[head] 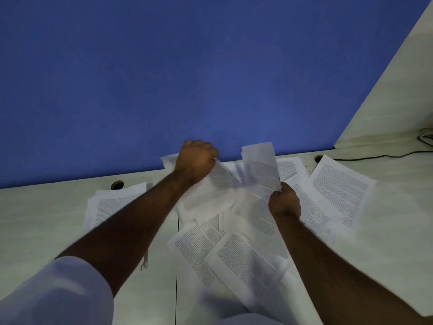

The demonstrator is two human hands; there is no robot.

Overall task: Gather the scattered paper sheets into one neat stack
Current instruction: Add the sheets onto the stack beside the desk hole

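Printed paper sheets lie scattered over the pale desk (pixel 46 231). My left hand (pixel 195 161) reaches to the far edge by the blue wall and grips a blurred sheet (pixel 210 191) at its top corner. My right hand (pixel 284 202) pinches the edge of a raised sheet (pixel 262 170) that stands tilted up off the desk. A small pile (pixel 112 202) lies at the left. More sheets (pixel 339 188) fan out to the right, and several overlapping ones (pixel 234 256) lie close to me.
A blue partition (pixel 164 78) rises right behind the desk. A pale side panel (pixel 398 85) closes the right corner. Two cable holes (pixel 117 184) (pixel 318 158) sit near the back edge, and a black cable (pixel 386 156) runs at the far right.
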